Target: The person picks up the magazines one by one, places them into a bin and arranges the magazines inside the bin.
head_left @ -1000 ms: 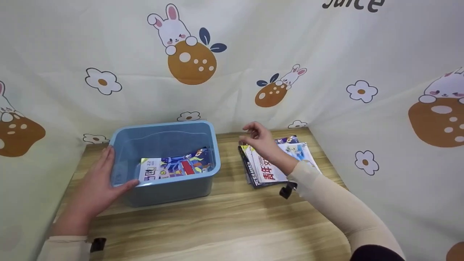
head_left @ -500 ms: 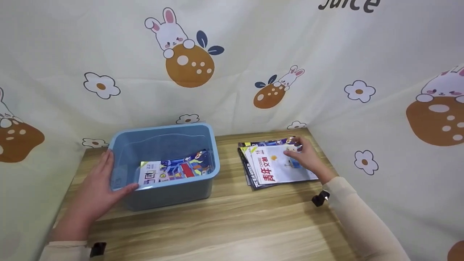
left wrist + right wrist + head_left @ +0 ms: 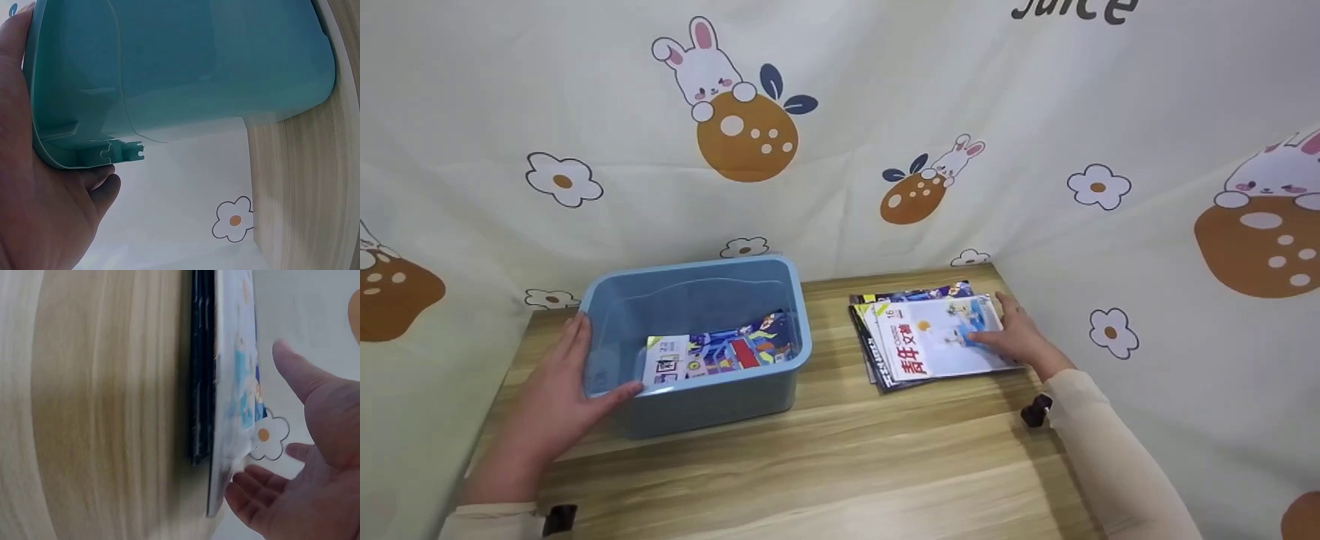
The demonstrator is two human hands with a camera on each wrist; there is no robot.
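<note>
My left hand [image 3: 551,401] grips the front left corner of a blue plastic bin [image 3: 716,405]. Its thumb lies over the front rim, and the fingers run along the left side. Inside the bin lie magazines [image 3: 669,360] with colourful covers. To the right, a stack of magazines rests on the table, topped by a white magazine [image 3: 941,354] with red lettering and a blue picture. My right hand [image 3: 1024,341] is at the stack's right edge. In the right wrist view its thumb [image 3: 295,368] stands off the cover, while the fingertips [image 3: 236,498] are at the top magazine's edge.
The wooden table [image 3: 840,457] extends in front of the bin and stack. A pale cloth [image 3: 840,112] printed with rabbits, oranges and flowers rises behind and on both sides. A strip of table separates bin and stack.
My right hand has moved rightward from above the stack's left part to its right edge, uncovering the top magazine. The left hand stays on the bin.
</note>
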